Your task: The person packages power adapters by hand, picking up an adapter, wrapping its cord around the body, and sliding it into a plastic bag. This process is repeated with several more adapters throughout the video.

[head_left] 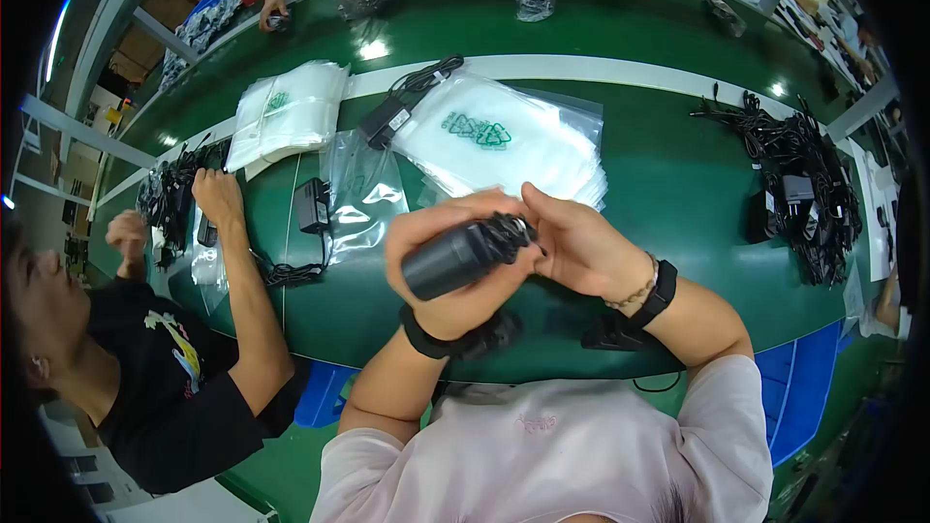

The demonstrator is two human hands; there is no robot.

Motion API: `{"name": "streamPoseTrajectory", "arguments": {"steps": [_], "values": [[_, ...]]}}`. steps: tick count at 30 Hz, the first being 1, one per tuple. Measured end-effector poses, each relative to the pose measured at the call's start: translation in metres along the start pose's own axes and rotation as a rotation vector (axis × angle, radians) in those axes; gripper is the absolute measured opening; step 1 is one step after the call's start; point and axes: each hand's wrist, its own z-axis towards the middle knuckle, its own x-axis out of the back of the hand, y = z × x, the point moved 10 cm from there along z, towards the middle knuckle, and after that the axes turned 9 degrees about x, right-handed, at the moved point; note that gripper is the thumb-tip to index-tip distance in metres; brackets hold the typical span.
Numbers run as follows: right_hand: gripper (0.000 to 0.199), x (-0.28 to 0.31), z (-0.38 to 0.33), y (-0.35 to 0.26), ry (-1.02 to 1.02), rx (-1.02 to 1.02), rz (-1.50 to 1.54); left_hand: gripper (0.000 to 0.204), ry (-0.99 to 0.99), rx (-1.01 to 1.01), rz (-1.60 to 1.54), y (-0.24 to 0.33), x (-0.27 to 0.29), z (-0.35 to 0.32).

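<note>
1. Black adapter (448, 263) with its cord bundled at the upper right end: it sits in the person's left hand (465, 306), above the green tabletop (668, 136), in front of the chest.
2. The left hand is wrapped around the adapter's body, which tilts up toward the right.
3. The right hand (586, 247) is beside the bundled cord (506, 235), thumb raised and fingers partly bent; whether it pinches the cord, I cannot tell.
4. Just beyond the hands lies a stack of clear bags (484, 157) with green print; a second adapter (381, 124) lies at its left edge, its cord stretching away behind.
5. To the left, a third adapter (312, 205) lies by the edge of a flat clear bag (366, 218); another bag stack (286, 121) is farther back.
6. At the far right is a tangled pile of black adapters and cords (809, 213).
7. At the far left, a co-worker's hand (218, 196) is near dark cords (174, 192).
</note>
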Motion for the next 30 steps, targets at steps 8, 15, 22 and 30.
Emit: {"name": "streamPoseTrajectory", "arguments": {"steps": [8,15,22,30], "values": [[0.029,0.018,-0.005,-0.051,0.248,0.452,-0.344,0.041,0.204,0.855,-0.562,-0.094,-0.008,-0.029],[0.038,0.006,-0.004,-0.046,0.163,0.564,-0.59,0.043,0.266,0.77,-0.273,-0.095,0.0,-0.033],[0.044,-0.024,-0.04,-0.099,0.213,1.091,-1.159,0.042,0.089,0.837,-0.495,-0.103,-0.037,-0.003],[0.033,0.054,-0.073,-0.198,0.45,0.971,-0.706,0.032,-0.333,0.363,0.965,-0.106,-0.054,0.002]]}}
